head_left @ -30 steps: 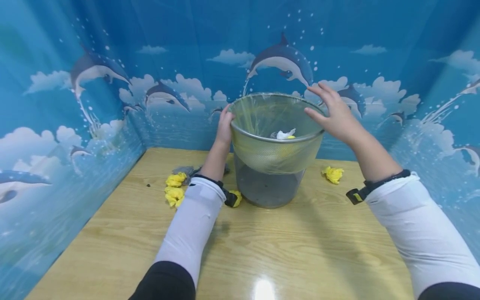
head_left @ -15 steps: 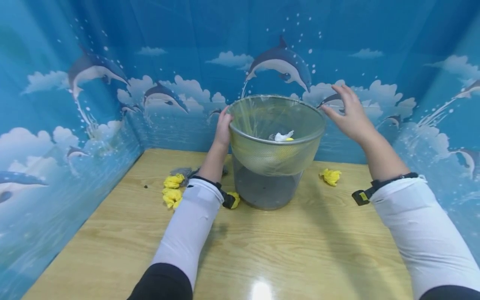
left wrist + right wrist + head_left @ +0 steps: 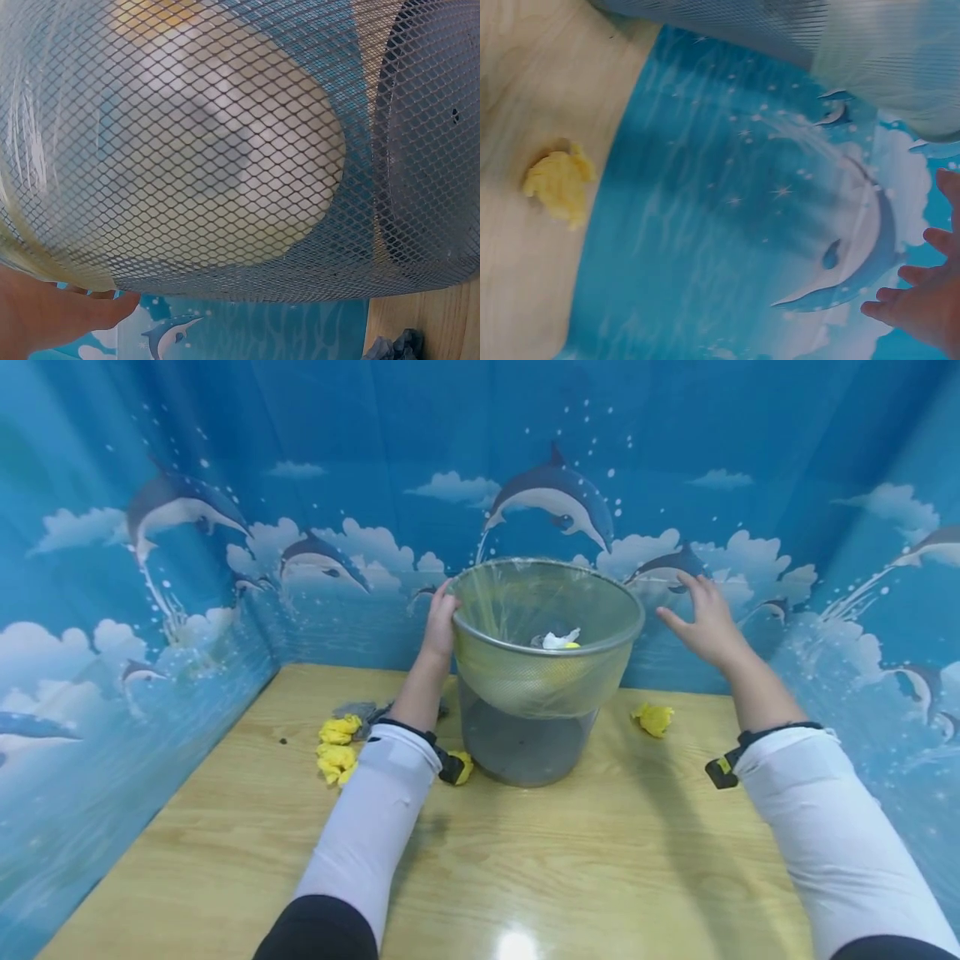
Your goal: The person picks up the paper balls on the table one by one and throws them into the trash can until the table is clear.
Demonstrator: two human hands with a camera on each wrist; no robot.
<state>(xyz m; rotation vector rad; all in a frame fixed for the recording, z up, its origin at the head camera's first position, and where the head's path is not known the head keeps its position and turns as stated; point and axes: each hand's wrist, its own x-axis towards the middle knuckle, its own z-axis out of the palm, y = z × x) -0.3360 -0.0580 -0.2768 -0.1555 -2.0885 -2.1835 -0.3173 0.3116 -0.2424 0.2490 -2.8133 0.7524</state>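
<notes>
A mesh trash can [image 3: 525, 752] stands upright on the table, lined with a translucent yellowish bag [image 3: 510, 681] folded over its metal rim. Inside lie crumpled white scraps [image 3: 561, 639] with a bit of yellow. My left hand [image 3: 440, 625] rests against the can's left side at rim height. In the left wrist view, its fingertips [image 3: 120, 298] touch the outside of the bag-covered mesh. My right hand [image 3: 711, 625] hovers right of the can, fingers spread and holding nothing. Below it on the table sits a crumpled yellow ball [image 3: 652, 720], also seen in the right wrist view.
Left of the can lie several yellow crumpled balls [image 3: 335, 763] and a dark grey scrap [image 3: 360, 714], partly behind my left forearm. A small dark speck [image 3: 282, 741] is further left. Blue dolphin-printed curtains [image 3: 337, 460] enclose the wooden table [image 3: 585, 860] at the back and sides.
My right hand has moved away from the can's right rim, out to the right and lower, with fingers spreading. My left hand stays at the left rim; the whole view has shifted slightly.
</notes>
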